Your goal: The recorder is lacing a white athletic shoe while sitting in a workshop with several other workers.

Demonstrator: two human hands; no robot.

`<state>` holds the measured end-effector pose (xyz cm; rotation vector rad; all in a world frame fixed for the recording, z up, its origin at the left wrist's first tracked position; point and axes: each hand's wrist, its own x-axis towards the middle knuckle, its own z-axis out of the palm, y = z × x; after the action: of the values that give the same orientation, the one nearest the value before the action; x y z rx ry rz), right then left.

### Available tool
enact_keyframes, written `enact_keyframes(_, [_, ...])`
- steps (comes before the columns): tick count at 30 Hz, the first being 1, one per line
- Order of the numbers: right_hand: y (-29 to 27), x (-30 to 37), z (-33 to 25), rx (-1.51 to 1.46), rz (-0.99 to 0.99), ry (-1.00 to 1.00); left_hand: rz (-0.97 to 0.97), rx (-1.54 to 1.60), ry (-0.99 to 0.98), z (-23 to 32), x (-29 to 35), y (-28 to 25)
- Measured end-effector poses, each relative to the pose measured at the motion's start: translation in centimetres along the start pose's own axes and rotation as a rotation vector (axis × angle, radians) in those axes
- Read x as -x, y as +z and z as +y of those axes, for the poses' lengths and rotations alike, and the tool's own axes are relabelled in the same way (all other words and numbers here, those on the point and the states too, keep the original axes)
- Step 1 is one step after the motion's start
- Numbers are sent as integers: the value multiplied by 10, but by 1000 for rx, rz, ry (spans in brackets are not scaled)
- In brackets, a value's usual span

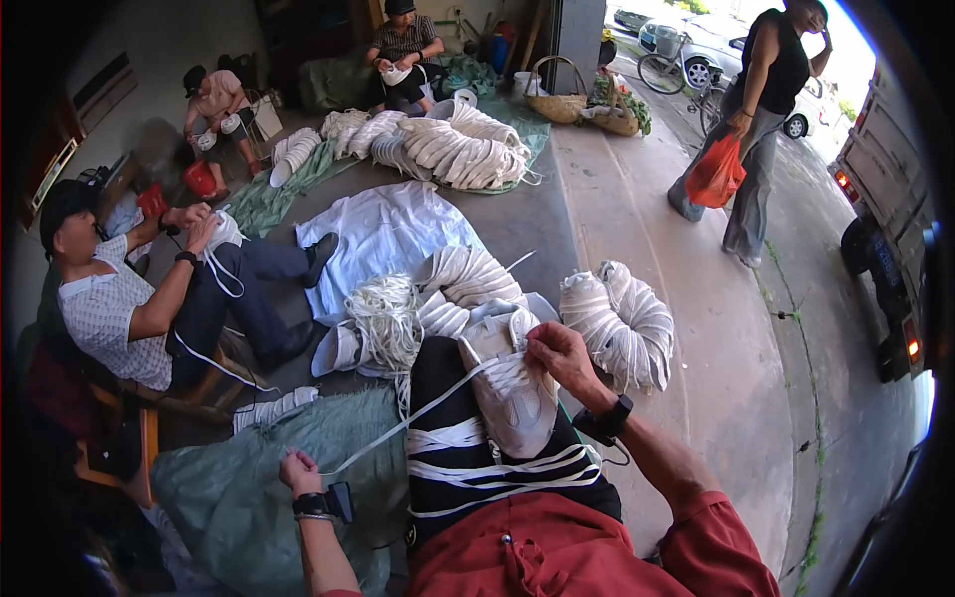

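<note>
A pale shoe upper (515, 406) rests on my lap, toe toward me, with white lacing across its front. My right hand (569, 360) is closed at the upper's right edge near the eyelets, thumb and fingers pinching it. From the eyelets a long white shoelace (410, 422) runs slanting down to the left. Its far end reaches my left hand (300, 472), whose fingers are pinched on it, out to the left of my knee. Several loose white laces (477, 466) lie across my dark trousers.
Ahead are a bundle of laces (383, 313) and stacked shoe uppers (468, 279); another coil of uppers (622, 323) lies right. A green sack (239, 473) is at left. Seated people handle uppers nearby; a person with a red bag (715, 171) and a truck (885, 209) are at right.
</note>
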<state>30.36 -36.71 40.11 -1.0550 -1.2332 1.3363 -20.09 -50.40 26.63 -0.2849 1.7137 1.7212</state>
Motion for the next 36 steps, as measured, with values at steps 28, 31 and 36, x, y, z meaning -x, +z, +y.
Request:
enact_keyframes(28, [50, -35, -19, 1116, -340, -755, -944, -778, 903, -78, 267, 203])
enact_keyframes(31, [47, -35, -20, 1180, -365, -677, -921, -815, 1036, -78, 275, 205])
enact_keyframes(36, [59, -28, -18, 1172, -376, -604, -872, -994, 1199, -73, 287, 203])
